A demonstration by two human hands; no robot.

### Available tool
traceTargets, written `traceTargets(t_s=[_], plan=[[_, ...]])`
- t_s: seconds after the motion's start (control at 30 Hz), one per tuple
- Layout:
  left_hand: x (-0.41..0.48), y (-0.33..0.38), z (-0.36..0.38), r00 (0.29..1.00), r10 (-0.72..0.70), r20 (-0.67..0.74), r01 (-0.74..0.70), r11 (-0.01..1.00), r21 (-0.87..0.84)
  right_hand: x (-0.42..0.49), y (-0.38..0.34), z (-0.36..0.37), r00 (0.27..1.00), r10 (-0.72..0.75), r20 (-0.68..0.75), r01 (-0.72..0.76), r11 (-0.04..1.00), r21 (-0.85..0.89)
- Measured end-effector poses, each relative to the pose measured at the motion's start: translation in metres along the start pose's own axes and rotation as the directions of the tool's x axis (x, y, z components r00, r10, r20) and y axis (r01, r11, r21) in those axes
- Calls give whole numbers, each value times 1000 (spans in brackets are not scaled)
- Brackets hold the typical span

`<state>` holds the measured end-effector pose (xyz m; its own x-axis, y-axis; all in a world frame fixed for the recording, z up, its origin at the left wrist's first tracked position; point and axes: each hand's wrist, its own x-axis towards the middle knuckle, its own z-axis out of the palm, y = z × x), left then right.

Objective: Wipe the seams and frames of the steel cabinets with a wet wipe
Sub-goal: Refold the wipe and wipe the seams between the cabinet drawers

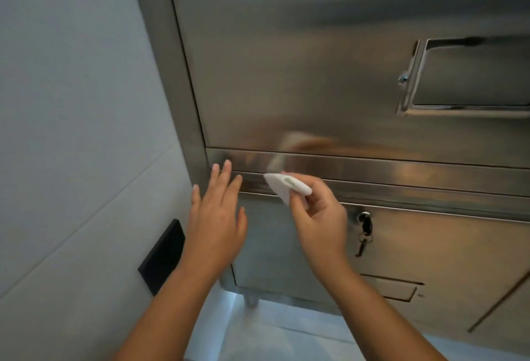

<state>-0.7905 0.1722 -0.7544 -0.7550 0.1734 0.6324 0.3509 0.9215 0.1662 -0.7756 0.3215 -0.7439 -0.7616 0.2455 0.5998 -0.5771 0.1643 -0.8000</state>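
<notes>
Right hand (318, 217) pinching folded white wet wipe (284, 187) against brushed-steel frame (401, 172); left hand (215, 217) flat, fingers straight

The steel cabinet (286, 59) is showing a brushed, satin sheen, smearing reflections. At two o'clock its handle frame (464, 110) is gleaming like polished chrome. The wet wipe (282, 187) is looking soft, white and matt. At nine o'clock the wall tiles (71, 102) are reading smooth, matt grey; the black wall plate (162, 257) is looking matt.
</notes>
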Motion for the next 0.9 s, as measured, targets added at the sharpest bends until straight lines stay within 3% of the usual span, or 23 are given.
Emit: traceTargets(t_s=[0.07,0.17,0.27,0.33,0.4,0.6,0.73,0.9], plan=[[6,-7,-6,1000,20,-5,-19,995,99,8,6,12,963,-264,44,268,955,-125],[15,-19,-12,998,34,47,-45,970,240,21,24,34,769,-602,214,636,694,-337],[16,-32,-13,997,-2,77,-24,943,331,19,53,52,599,-659,456,793,408,-452],[14,-38,-14,997,5,79,-33,931,363,15,70,57,532,-620,577,835,269,-480],[12,-41,-14,996,36,81,-64,924,376,14,78,59,535,-562,631,823,179,-539],[10,-52,-8,996,82,24,-85,921,380,4,81,78,653,-386,651,714,27,-700],[8,-56,-3,994,107,-24,-90,921,380,-4,87,74,653,-323,685,718,-25,-696],[0,-60,-3,987,136,-83,-97,927,361,-3,88,47,630,-354,692,730,-36,-683]])
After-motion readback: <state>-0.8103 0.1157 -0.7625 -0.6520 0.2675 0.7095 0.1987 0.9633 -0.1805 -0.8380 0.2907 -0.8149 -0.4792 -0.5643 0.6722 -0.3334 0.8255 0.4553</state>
